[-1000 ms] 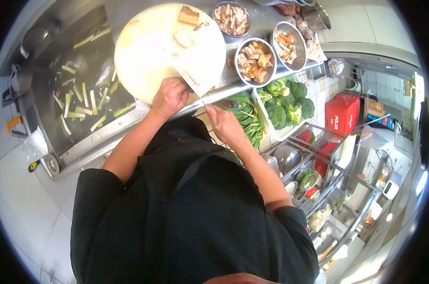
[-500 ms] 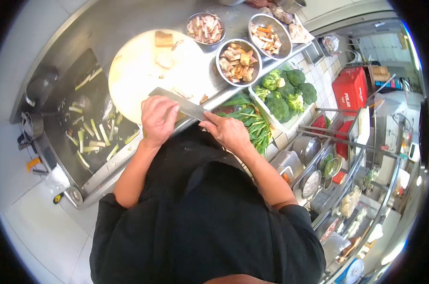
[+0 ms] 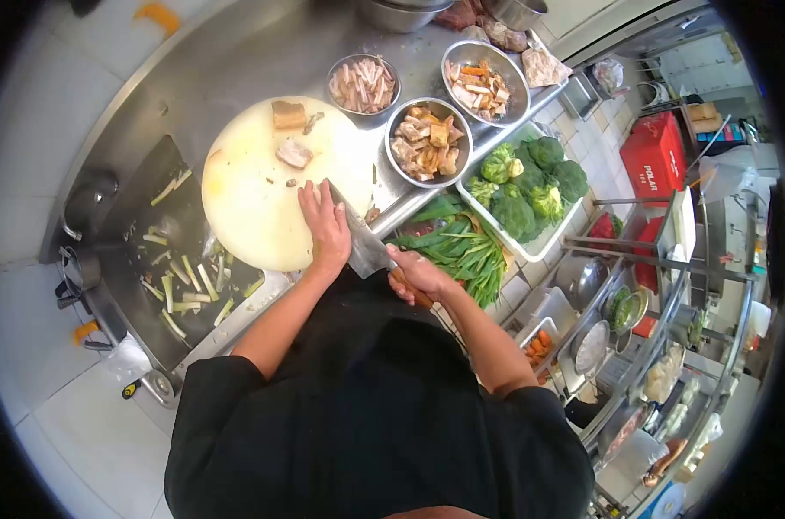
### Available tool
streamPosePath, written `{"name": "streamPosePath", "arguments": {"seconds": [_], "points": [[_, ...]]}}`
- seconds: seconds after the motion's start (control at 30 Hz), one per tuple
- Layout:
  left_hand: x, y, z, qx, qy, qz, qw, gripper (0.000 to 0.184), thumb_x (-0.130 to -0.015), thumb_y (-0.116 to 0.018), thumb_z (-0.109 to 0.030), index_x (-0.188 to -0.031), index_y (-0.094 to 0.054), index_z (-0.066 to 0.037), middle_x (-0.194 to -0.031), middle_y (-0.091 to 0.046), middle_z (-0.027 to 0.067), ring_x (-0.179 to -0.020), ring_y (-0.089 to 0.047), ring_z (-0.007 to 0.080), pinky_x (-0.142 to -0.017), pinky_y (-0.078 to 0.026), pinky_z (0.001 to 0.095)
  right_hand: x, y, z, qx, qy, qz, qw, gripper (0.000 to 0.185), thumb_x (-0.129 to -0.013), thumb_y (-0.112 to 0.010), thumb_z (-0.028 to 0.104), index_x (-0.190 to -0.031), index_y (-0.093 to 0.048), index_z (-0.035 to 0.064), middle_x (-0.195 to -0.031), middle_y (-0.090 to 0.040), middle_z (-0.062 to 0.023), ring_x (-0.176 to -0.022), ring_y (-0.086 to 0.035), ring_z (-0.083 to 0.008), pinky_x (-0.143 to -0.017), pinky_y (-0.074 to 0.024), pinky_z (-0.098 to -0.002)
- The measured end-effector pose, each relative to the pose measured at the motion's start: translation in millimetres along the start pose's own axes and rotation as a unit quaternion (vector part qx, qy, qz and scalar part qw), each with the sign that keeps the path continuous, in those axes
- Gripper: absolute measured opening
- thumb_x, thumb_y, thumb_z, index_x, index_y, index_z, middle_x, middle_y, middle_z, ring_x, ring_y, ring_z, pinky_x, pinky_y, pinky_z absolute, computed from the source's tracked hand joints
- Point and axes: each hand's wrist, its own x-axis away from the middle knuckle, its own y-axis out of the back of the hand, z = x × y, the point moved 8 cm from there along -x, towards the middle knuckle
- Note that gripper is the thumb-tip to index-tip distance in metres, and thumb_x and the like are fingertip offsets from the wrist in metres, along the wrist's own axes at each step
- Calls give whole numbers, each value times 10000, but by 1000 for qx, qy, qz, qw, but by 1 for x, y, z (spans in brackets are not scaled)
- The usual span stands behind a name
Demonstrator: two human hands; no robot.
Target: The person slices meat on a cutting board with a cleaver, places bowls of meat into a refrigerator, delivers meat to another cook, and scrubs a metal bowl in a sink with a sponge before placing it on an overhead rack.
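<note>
My right hand [image 3: 418,275] is wrapped round the wooden handle of a cleaver [image 3: 364,245]. Its wide blade points up and left over the near right edge of a round cutting board [image 3: 245,229]. Directly left of the blade, my left hand [image 3: 327,232] lies with fingers stretched out over the board; whether it touches the steel I cannot tell. Farther back on the board are a browned block of meat [image 3: 289,115], a smaller pale piece of meat [image 3: 294,154] and a few scraps.
Bowls of cut meat strips [image 3: 362,84], browned chunks [image 3: 427,143] and mixed pieces [image 3: 479,86] stand behind and right. A white crate of broccoli [image 3: 515,192] and leafy greens [image 3: 462,246] sit to the right. Left is a sink [image 3: 154,259] with scallion pieces.
The cleaver has swung from lying nearly sideways to pointing more away from me, and my right hand has moved nearer my body. My left hand has gone from curled to stretched out.
</note>
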Motion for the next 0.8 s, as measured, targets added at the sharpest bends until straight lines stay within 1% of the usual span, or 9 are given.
{"name": "streamPosePath", "arguments": {"seconds": [0.13, 0.27, 0.37, 0.43, 0.47, 0.57, 0.67, 0.7, 0.8], "points": [[-71, -7, -58, 29, -111, -31, 993, 487, -1015, -502, -177, -1472, -441, -21, -1545, -304, 283, -1448, -249, 488, -1191, -206, 527, 24, 16, 53, -39, 64, -88, 993, 723, -1033, -337, 627, -646, -510, 41, -504, -472, -61, -378, -442, -157, -376, -410, -314], [-189, -30, -123, 65, -215, -49, 973, 429, -980, -523, -156, -1385, -541, -17, -1474, -435, 261, -1416, -335, 446, -1180, -259, 489, 20, 61, 120, -87, 143, -158, 973, 738, -1020, -363, 635, -601, -501, 43, -487, -471, -64, -370, -461, -173, -375, -415, -317], [-267, -97, -92, 63, -145, 33, 987, 406, -964, -521, -187, -1327, -592, -20, -1463, -473, 226, -1418, -352, 408, -1167, -263, 539, 13, 97, 152, -71, 174, -246, 951, 701, -1018, -359, 647, -656, -498, 63, -504, -463, -42, -387, -463, -157, -379, -416, -317], [-272, -129, -73, -168, -121, 143, 968, 429, -960, -522, -245, -1323, -596, -29, -1478, -472, 193, -1424, -354, 390, -1162, -238, 595, 17, 115, 145, -114, 156, -259, 946, 692, -1020, -364, 641, -646, -488, 73, -511, -462, -40, -379, -445, -158, -376, -405, -312], [-272, -143, -59, -280, -102, 199, 934, 443, -958, -522, -275, -1321, -599, -34, -1485, -471, 177, -1427, -354, 381, -1160, -225, 623, 22, 121, 138, -136, 143, -251, 948, 691, -1021, -365, 639, -637, -483, 77, -510, -457, -39, -376, -437, -158, -373, -398, -310], [-264, -164, -47, -310, -137, 94, 936, 526, -973, -513, -405, -1403, -560, -106, -1541, -427, 141, -1465, -307, 378, -1156, -149, 695, 48, 126, 119, -164, 161, -263, 937, 709, -1024, -337, 644, -602, -462, 88, -482, -414, -39, -356, -407, -167, -363, -376, -313], [-259, -133, -61, -214, -136, 96, 962, 561, -983, -497, -483, -1463, -512, -193, -1591, -361, 134, -1498, -245, 382, -1184, -102, 674, 67, 120, 95, -177, 164, -249, 938, 741, -1024, -302, 655, -565, -448, 92, -459, -389, -42, -346, -407, -177, -365, -373, -313], [-258, -113, -64, -213, -127, 117, 962, 570, -982, -519, -497, -1497, -473, -257, -1618, -315, 129, -1514, -211, 375, -1196, -70, 659, 71, 117, 89, -172, 169, -248, 938, 743, -1027, -301, 651, -560, -447, 91, -458, -391, -42, -347, -411, -177, -369, -376, -314], [-251, -35, -35, -93, -135, 63, 984, 583, -943, -616, -423, -1483, -490, -244, -1592, -360, 139, -1492, -277, 352, -1221, -168, 567, 82, 107, 72, -116, 155, -243, 950, 703, -1053, -295, 585, -616, -487, 68, -477, -439, -55, -366, -440, -174, -389, -391, -309]]}}
